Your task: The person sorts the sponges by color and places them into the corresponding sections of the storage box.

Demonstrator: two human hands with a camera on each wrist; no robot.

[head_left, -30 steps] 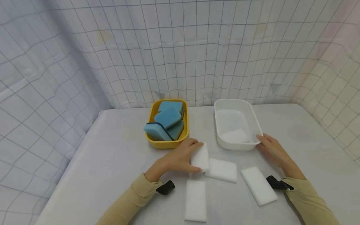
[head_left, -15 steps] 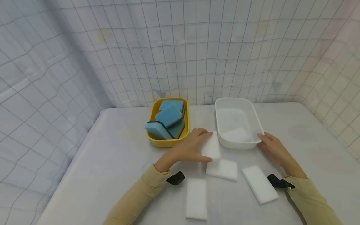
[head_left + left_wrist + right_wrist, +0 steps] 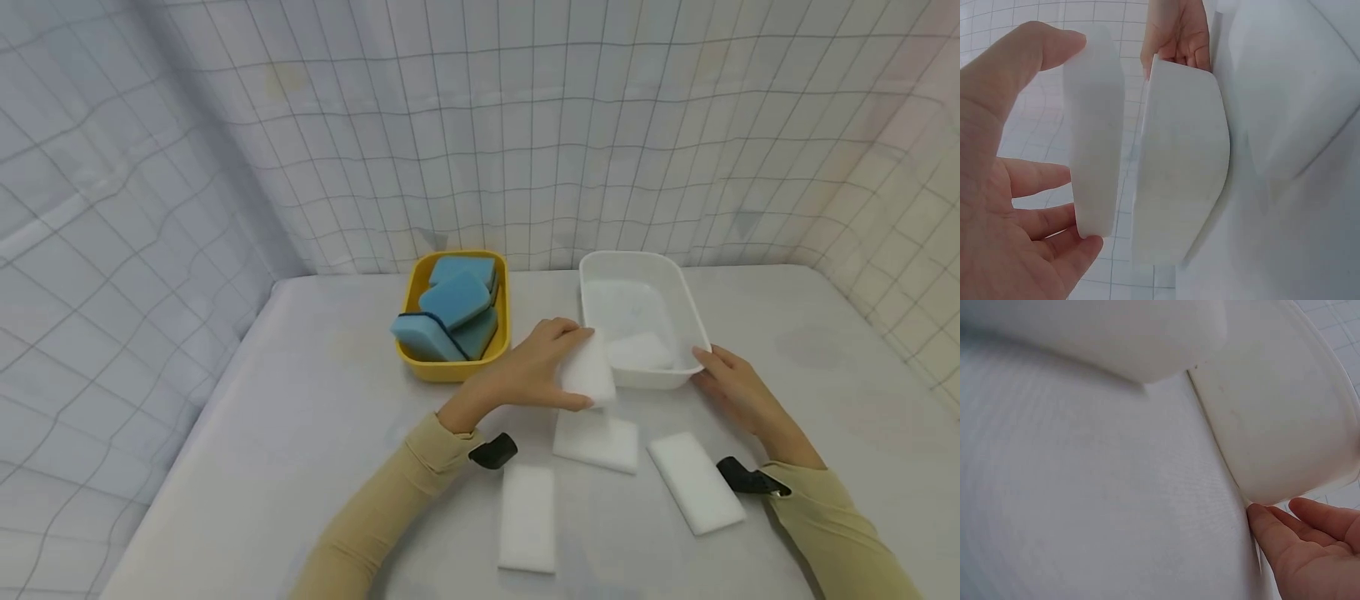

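Observation:
My left hand [image 3: 534, 371] grips a white sponge block [image 3: 588, 372] by its ends, thumb on one side and fingertips on the other. It is held up at the front left corner of the white plastic tub [image 3: 651, 380], overlapping the rim in the head view. In the left wrist view the held sponge [image 3: 1094, 137] stands beside the tub's outer wall [image 3: 1179, 156]. With my right hand [image 3: 738, 392] I hold the tub's front right corner, thumb at the rim and fingers outside below. One white sponge [image 3: 640, 351] lies inside the tub.
Three more white sponges lie on the table: one under my left hand [image 3: 597, 443], one in front [image 3: 527, 521], one at right [image 3: 696, 483]. Left of the tub, a yellow tub [image 3: 450, 372] holds several blue sponges [image 3: 455, 298]. A gridded white curtain [image 3: 480, 150] hangs behind.
My left hand has lifted the white sponge and carried it right and away from me, toward the white tub. My right hand keeps its hold on the tub's corner.

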